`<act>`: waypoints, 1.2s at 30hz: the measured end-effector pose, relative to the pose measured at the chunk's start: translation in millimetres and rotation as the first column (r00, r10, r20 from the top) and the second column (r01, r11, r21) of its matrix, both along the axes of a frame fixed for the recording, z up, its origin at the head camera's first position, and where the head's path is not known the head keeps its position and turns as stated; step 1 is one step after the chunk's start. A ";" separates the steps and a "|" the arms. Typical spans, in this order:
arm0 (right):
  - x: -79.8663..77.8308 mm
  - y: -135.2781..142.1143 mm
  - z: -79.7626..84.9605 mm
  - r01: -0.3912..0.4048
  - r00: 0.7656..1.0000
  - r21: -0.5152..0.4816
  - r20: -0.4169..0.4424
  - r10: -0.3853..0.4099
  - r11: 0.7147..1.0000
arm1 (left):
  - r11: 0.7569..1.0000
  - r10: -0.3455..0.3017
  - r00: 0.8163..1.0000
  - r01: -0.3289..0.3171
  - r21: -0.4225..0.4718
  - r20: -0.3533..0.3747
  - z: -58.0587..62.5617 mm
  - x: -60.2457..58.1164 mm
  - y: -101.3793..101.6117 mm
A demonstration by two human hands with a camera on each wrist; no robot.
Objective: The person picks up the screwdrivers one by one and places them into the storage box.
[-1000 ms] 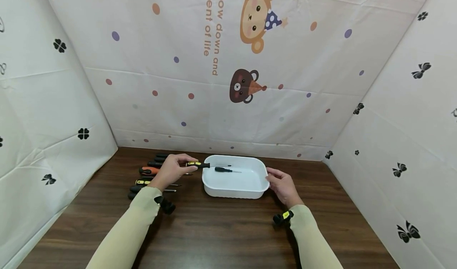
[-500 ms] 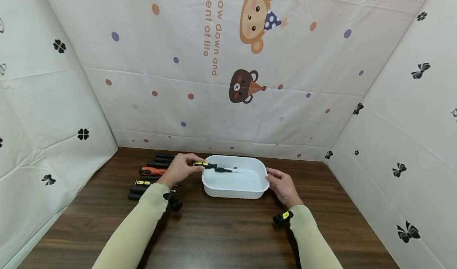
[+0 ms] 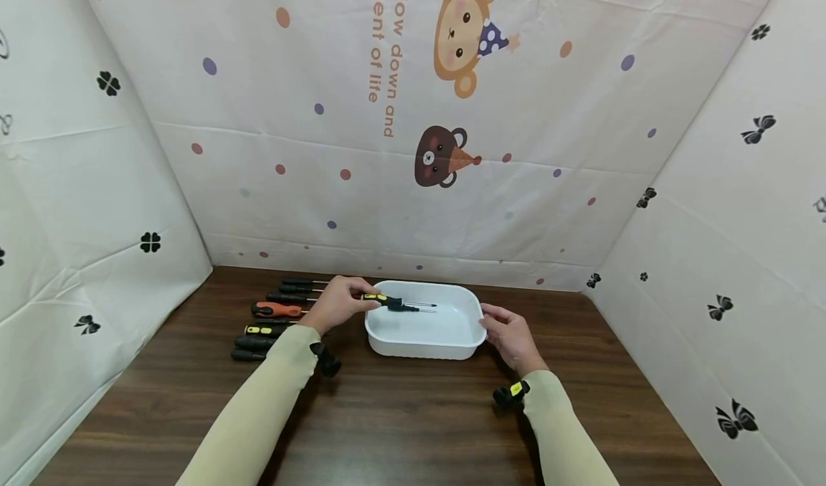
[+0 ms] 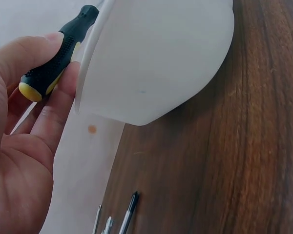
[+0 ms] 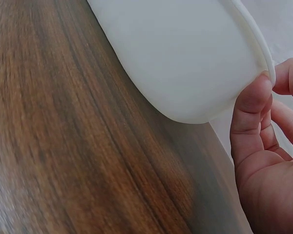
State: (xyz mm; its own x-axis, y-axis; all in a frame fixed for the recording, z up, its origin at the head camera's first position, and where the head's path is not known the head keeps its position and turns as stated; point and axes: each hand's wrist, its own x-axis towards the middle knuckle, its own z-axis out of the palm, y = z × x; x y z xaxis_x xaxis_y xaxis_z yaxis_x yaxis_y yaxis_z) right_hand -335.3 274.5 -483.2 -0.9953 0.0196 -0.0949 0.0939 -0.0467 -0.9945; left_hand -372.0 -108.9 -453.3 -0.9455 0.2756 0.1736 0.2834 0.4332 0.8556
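Note:
My left hand (image 3: 343, 302) pinches the black-and-yellow handle of a screwdriver (image 4: 58, 61) between thumb and fingers, at the left rim of a white bin (image 3: 422, 351). The shaft points right over the bin's inside. Beneath it, a smaller dark screwdriver (image 3: 403, 309) lies on the bin's floor, partly covered by the held one in the head view. At the opposite end, my right hand (image 3: 513, 337) pinches the bin's rim (image 5: 263, 46), thumb on one side and fingers on the other.
Left of the bin, several screwdrivers lie in a column on the wooden table (image 3: 400, 429), among them an orange-handled one (image 3: 276, 310) and a black-and-yellow one (image 3: 261, 330). A printed cloth wall (image 3: 387, 206) stands behind, with others at both sides.
My left hand has moved right with the screwdriver, from beside the bin to its left rim, so the shaft reaches farther over the inside. The right hand and the bin have stayed put.

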 end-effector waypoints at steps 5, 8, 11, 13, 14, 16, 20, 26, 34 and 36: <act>-1.5 -1.0 -2.3 0.007 1.000 0.011 -0.003 -0.007 1.000 | 1.000 -0.023 0.999 0.023 -0.011 -0.022 0.7 -4.4 6.9; -2.3 -1.0 -3.5 0.012 1.000 0.015 -0.001 -0.012 1.000 | 0.999 -0.032 0.999 0.032 -0.014 -0.028 0.7 -6.4 11.0; -2.3 -1.0 -3.9 0.012 1.000 0.016 -0.001 -0.012 1.000 | 0.999 -0.031 0.999 0.030 -0.027 -0.028 0.6 -8.7 15.0; -2.1 -1.0 -3.8 0.007 1.000 0.019 -0.004 -0.007 1.000 | 0.999 -0.028 0.999 0.026 -0.043 -0.028 1.4 -10.2 18.2; -2.0 -1.2 -3.8 0.009 1.000 0.015 -0.004 -0.009 1.000 | 0.998 -0.027 0.999 0.026 -0.052 -0.031 2.1 -11.0 19.9; -1.8 -1.1 -3.3 0.003 1.000 0.023 -0.007 -0.003 1.000 | 0.997 -0.027 0.999 0.024 -0.071 -0.037 3.4 -12.2 23.6; -1.8 -1.0 -2.4 0.011 1.000 0.020 -0.007 -0.011 1.000 | 0.992 -0.017 0.999 0.012 -0.122 -0.046 6.6 -13.9 32.9; -2.2 -0.8 -2.2 0.013 1.000 0.030 -0.006 -0.013 0.999 | 0.984 0.007 1.000 -0.012 -0.179 -0.028 8.6 -17.1 46.4; -1.4 -1.0 -1.4 0.016 1.000 0.046 0.005 -0.016 0.999 | 0.966 -0.029 0.997 0.009 -0.260 -0.073 3.6 -25.5 55.4; -2.0 -0.7 -1.7 0.016 1.000 0.043 0.006 -0.017 0.999 | 0.963 -0.028 0.996 0.005 -0.268 -0.081 3.6 -25.9 56.8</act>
State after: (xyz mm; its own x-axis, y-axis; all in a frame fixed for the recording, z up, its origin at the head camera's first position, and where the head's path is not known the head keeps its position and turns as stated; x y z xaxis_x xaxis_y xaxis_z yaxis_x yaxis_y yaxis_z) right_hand -337.3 273.8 -484.9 -0.9942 0.0402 -0.0995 0.0994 -0.0059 -0.9950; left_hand -397.8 -52.1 -449.6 -0.9257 0.3382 0.1691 0.3576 0.6378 0.6821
